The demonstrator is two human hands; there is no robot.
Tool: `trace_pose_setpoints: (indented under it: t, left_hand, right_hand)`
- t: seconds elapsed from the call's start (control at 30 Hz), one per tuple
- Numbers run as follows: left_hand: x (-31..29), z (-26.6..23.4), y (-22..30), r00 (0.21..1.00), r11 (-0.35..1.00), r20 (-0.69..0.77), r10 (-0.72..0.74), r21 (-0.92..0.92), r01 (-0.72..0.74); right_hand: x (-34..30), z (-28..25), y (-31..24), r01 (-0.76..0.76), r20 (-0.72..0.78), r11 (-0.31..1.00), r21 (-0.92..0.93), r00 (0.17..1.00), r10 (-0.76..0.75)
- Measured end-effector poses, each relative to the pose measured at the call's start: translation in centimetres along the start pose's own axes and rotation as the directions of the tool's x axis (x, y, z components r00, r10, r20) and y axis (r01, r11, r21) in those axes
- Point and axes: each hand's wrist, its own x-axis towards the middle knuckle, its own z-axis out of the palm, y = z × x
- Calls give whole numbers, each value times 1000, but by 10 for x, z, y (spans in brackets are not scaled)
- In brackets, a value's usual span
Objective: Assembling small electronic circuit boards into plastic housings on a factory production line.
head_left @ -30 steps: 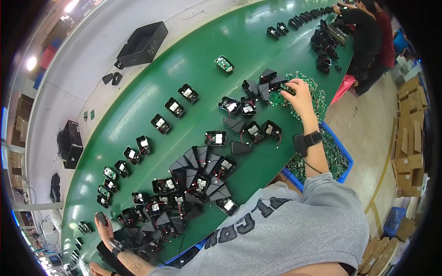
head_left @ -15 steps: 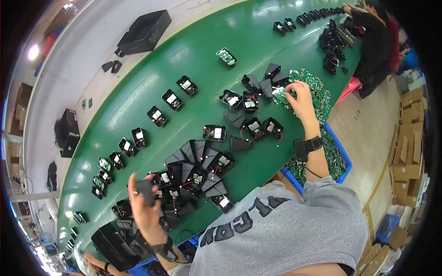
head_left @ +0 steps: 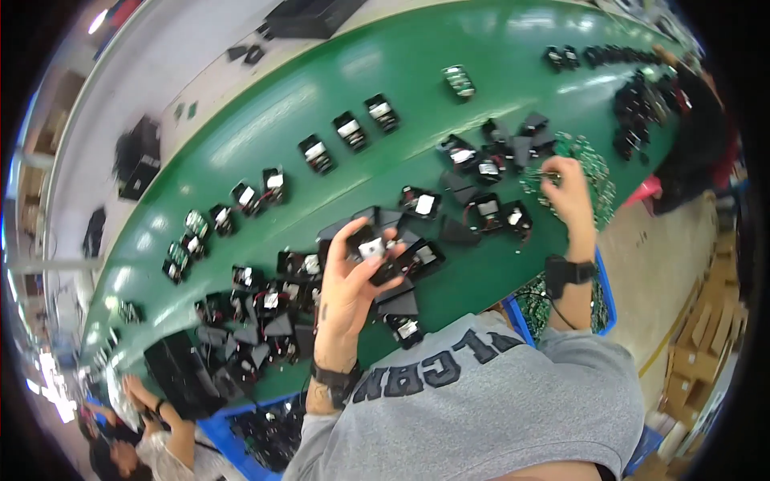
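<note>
Glossy and green, the worktop (head_left: 513, 72) is bordered along its far edge by a pale ledge (head_left: 184, 64). Above the middle of its near edge, a black plastic housing (head_left: 360, 238) is held in the left hand (head_left: 346, 290), with thumb and fingers wrapped around its sides. Its open face is turned up, and a white block (head_left: 371, 249) is seen inside; its long axis is partly hidden by fingers and blur, so its exact line cannot be told. By the near edge, farther right, the fingers of the right hand (head_left: 571, 194) are drawn narrowly together at a green circuit board (head_left: 532, 181) beside a circuit-board pile (head_left: 597, 180); whether it is gripped cannot be told. Between the hands and the far edge, similar housings (head_left: 316, 154) are set in a line, their long axes pointed roughly across the worktop.
</note>
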Motion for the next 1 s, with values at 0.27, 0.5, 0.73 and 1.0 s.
trace_pose_setpoints:
  t: [0.27, 0.5, 0.73, 1.0]
  left_hand:
    - [8, 2, 0, 988, 988, 60, 144, 40, -147]
    - [0, -3, -1, 987, 988, 60, 147, 31, -149]
    - [-4, -2, -3, 993, 993, 63, 104, 39, -107]
    - [-4, 2, -5, 993, 992, 36, 108, 59, -110]
  right_hand:
    - [-10, 19, -121, -235, 228, 250, 939, 972, 56]
    - [-19, 63, -180, -575, 555, -107, 811, 814, -170]
    - [-22, 72, -195, -600, 576, -96, 795, 794, -194]
    - [-24, 68, -203, -572, 562, -65, 818, 818, -122]
